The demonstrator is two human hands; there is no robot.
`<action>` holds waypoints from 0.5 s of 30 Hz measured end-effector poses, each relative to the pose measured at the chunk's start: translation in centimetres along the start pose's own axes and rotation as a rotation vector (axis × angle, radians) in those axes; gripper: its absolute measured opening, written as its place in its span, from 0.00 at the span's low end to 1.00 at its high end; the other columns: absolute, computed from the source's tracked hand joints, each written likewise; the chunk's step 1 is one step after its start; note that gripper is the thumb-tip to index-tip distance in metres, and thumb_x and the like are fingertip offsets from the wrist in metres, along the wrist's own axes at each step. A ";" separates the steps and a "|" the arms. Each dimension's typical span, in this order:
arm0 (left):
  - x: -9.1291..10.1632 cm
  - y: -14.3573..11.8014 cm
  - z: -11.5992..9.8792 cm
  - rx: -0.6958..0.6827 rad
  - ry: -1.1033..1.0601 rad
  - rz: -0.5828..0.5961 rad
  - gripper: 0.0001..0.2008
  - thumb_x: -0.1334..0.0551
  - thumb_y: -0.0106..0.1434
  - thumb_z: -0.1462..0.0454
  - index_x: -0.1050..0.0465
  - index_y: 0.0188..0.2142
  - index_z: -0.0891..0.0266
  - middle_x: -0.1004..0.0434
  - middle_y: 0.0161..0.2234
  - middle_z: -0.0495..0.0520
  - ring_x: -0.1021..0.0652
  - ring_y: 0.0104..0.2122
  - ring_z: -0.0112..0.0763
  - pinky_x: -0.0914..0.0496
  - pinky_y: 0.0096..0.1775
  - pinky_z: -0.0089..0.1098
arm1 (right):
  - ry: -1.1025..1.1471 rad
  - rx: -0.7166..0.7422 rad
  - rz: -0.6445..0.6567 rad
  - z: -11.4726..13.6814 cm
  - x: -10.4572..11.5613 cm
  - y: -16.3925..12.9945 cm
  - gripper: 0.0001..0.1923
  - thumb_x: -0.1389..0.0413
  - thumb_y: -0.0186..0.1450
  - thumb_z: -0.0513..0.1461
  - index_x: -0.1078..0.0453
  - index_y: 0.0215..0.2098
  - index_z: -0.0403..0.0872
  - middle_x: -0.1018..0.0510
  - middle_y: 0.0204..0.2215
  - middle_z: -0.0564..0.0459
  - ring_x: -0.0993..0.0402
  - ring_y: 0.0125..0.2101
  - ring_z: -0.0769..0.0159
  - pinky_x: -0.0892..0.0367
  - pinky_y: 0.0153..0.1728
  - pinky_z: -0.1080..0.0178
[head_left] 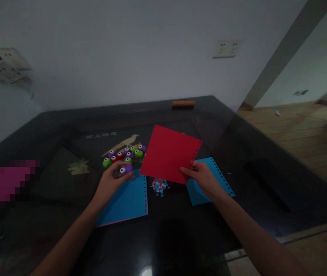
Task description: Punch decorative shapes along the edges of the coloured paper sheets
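Observation:
My right hand (202, 178) pinches a red paper sheet (167, 153) at its lower right corner and holds it tilted above the dark table (238, 153). The sheet has small holes punched along its right edge. My left hand (110, 180) grips a purple craft punch (126, 168) over a blue sheet (126, 201). A small pile of coloured paper bits (160, 186) lies between the two hands. A second blue sheet (209, 188) with a punched edge lies under my right hand.
A cluster of several green, purple and red punches (126, 154) sits behind my left hand. An orange bar (183, 103) lies at the table's far edge. A wall socket (226, 48) is above. Wooden floor (301, 130) lies to the right.

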State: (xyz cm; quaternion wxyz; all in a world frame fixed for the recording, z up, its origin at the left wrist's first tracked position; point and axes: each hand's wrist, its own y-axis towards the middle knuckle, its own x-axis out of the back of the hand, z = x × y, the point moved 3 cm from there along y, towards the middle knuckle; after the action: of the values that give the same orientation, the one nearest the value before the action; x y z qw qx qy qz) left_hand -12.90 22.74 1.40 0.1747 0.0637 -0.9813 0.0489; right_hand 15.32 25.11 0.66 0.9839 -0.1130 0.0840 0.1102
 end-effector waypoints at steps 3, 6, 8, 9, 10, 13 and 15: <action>-1.2 -0.7 -0.1 0.068 -0.097 0.072 0.23 0.33 0.49 0.57 0.32 0.44 0.61 0.26 0.43 0.53 0.21 0.34 0.36 0.26 0.35 0.34 | 0.045 0.016 -0.013 -0.1 0.0 0.0 0.15 0.34 0.49 0.43 0.24 0.33 0.46 0.19 0.32 0.50 0.24 0.31 0.63 0.30 0.39 0.58; -2.1 -1.2 0.1 0.093 -0.136 0.125 0.24 0.32 0.50 0.58 0.32 0.47 0.59 0.26 0.47 0.54 0.22 0.37 0.36 0.26 0.37 0.33 | 0.065 0.027 -0.027 0.0 -0.1 -0.1 0.14 0.34 0.49 0.43 0.24 0.33 0.46 0.19 0.31 0.50 0.24 0.30 0.63 0.30 0.37 0.59; -2.6 -1.6 0.1 0.087 -0.160 0.149 0.24 0.33 0.52 0.57 0.32 0.48 0.59 0.27 0.48 0.54 0.23 0.39 0.36 0.27 0.39 0.34 | 0.069 0.024 -0.034 0.1 -0.1 -0.1 0.14 0.34 0.49 0.43 0.24 0.32 0.46 0.19 0.31 0.51 0.24 0.30 0.64 0.30 0.37 0.60; -2.8 -1.8 0.0 0.080 -0.170 0.159 0.23 0.35 0.53 0.57 0.32 0.48 0.59 0.27 0.48 0.55 0.23 0.40 0.36 0.27 0.40 0.34 | 0.076 0.021 -0.039 0.1 -0.1 -0.1 0.14 0.34 0.49 0.43 0.24 0.32 0.45 0.19 0.31 0.51 0.24 0.29 0.65 0.30 0.36 0.60; -3.0 -1.9 -0.1 0.073 -0.175 0.169 0.22 0.36 0.55 0.56 0.32 0.48 0.60 0.26 0.48 0.55 0.23 0.40 0.36 0.27 0.40 0.34 | 0.084 0.018 -0.046 0.1 -0.1 -0.1 0.15 0.34 0.48 0.43 0.24 0.32 0.45 0.19 0.31 0.51 0.24 0.29 0.65 0.30 0.36 0.60; -3.6 -2.5 -1.0 0.056 -0.155 0.205 0.19 0.39 0.58 0.54 0.30 0.46 0.61 0.26 0.46 0.56 0.23 0.39 0.37 0.26 0.37 0.33 | 0.094 0.010 -0.064 0.2 -0.1 -0.2 0.15 0.34 0.48 0.43 0.25 0.33 0.45 0.19 0.30 0.50 0.24 0.28 0.65 0.30 0.34 0.61; -4.1 -2.9 -1.8 0.061 -0.153 0.233 0.18 0.38 0.57 0.55 0.31 0.45 0.60 0.27 0.46 0.55 0.23 0.40 0.38 0.26 0.37 0.34 | 0.095 0.015 -0.068 0.3 0.0 -0.3 0.16 0.34 0.48 0.43 0.25 0.33 0.45 0.19 0.29 0.50 0.24 0.27 0.65 0.31 0.32 0.61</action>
State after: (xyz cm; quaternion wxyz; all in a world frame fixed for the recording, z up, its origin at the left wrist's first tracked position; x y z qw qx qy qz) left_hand -8.03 20.57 1.84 0.0903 -0.0419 -0.9906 0.0939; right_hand 15.39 24.93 1.04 0.9828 -0.1134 0.1275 0.0706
